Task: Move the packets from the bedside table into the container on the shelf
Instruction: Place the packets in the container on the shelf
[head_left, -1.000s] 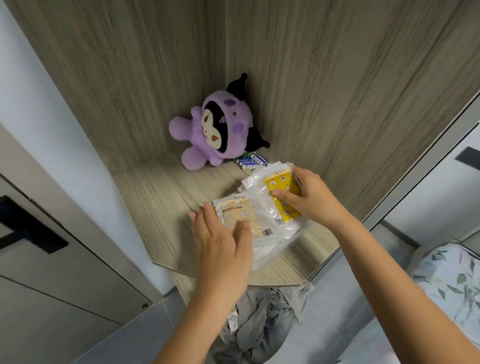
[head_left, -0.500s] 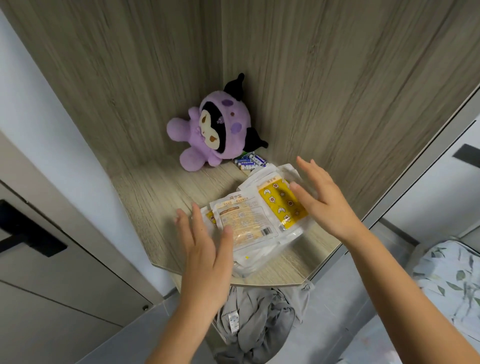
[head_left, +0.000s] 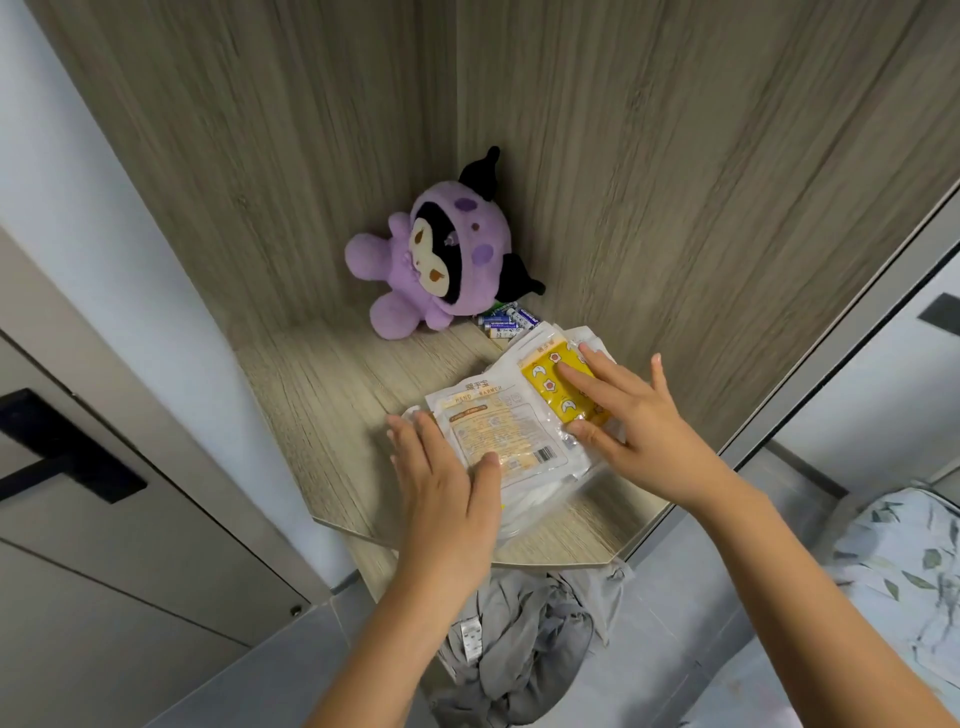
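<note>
A loose stack of clear-wrapped packets lies on the wooden bedside table (head_left: 332, 395). On top is a white and orange hand-warmer packet (head_left: 498, 431), with a yellow patterned packet (head_left: 545, 374) behind it to the right. My left hand (head_left: 441, 483) lies flat on the stack's left side, fingers apart, thumb on the white packet. My right hand (head_left: 628, 421) lies spread over the yellow packet, fingertips and thumb touching it. Neither hand is closed around a packet. No container is in view.
A purple plush toy (head_left: 441, 265) leans in the back corner between two wood-grain walls, with several small batteries (head_left: 506, 319) beside it. Grey clothing (head_left: 519, 649) hangs below the table's front edge. A leaf-print bed (head_left: 904, 561) is at the right, and a cupboard door with a dark handle (head_left: 62, 447) at the left.
My right hand let go of the yellow packet. Both hands then lifted off the stack with fingers spread. Now they rest on the packets again.
</note>
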